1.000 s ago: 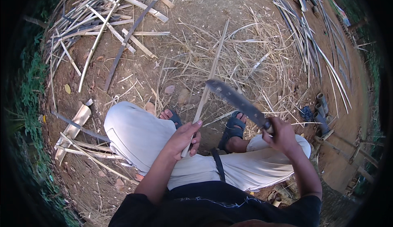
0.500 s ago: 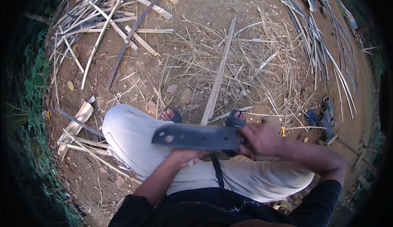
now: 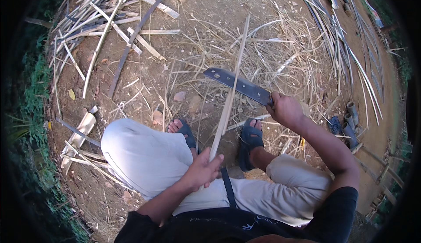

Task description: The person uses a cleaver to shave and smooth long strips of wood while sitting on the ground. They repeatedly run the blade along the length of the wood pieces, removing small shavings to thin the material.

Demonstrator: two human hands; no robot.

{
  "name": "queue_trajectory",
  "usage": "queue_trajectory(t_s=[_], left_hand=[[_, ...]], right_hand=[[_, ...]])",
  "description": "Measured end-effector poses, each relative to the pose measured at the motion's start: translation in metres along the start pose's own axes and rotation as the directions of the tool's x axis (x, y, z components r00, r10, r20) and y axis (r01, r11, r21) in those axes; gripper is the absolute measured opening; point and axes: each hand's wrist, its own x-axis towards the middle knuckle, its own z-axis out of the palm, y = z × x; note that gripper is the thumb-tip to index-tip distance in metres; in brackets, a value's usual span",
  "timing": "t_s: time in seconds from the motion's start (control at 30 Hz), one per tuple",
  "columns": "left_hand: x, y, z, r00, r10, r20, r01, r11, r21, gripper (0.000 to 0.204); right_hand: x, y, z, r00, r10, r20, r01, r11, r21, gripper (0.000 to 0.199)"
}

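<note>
My left hand [image 3: 203, 171], low in front of my lap, is closed round the near end of a long pale bamboo strip [image 3: 223, 127]. The strip slants away from me, slightly rightward, over the ground. In my right hand [image 3: 286, 110] is the handle of a machete [image 3: 252, 92], whose broad dark blade has several round holes. The blade points to the left and crosses the strip partway along its length; whether its edge bites into the wood I cannot tell. My fingers hide most of the handle.
Thin bamboo shavings [image 3: 280, 54] litter the ground ahead. Split bamboo pieces [image 3: 101, 28] are heaped at the far left, and long slats [image 3: 337, 46] lie far right. A split bamboo piece [image 3: 81, 131] lies left of my knee. Dark bamboo tubes [image 3: 349, 129] stand at the right.
The machete has moved away from my lap, out along the strip, and its tip now points farther forward. My right arm has stretched out. My left hand stays low, on the strip's near end.
</note>
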Motion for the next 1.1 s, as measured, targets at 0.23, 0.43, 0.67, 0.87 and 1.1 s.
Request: queue_trajectory(t_s=[0.23,0.43,0.67,0.87,1.1], left_hand=[[-0.001,-0.003,0.002,0.995,-0.075,-0.069,0.084,0.986,0.141,0.017],[0.008,-0.009,0.005,0.987,-0.155,-0.044,0.154,0.988,-0.014,0.013],[-0.009,-0.027,-0.018,0.982,-0.185,-0.044,0.181,0.980,-0.087,0.013],[-0.022,-0.012,-0.022,0.985,-0.166,-0.053,0.153,0.969,-0.193,0.014],[-0.053,-0.017,-0.050,0.991,-0.133,-0.020,0.126,0.967,-0.222,0.016]], right_hand=[[0.047,0.022,0.030,0.838,-0.534,-0.114,0.528,0.846,-0.076,0.025],[0.103,0.051,0.042,1.000,-0.013,0.004,0.013,0.995,0.097,0.026],[0.099,0.029,0.048,0.918,-0.383,-0.102,0.374,0.922,-0.097,0.021],[0.178,0.114,0.055,0.986,0.048,-0.160,-0.044,0.999,0.028,0.025],[0.099,-0.007,0.019,0.956,-0.292,0.005,0.292,0.956,0.027,0.030]])
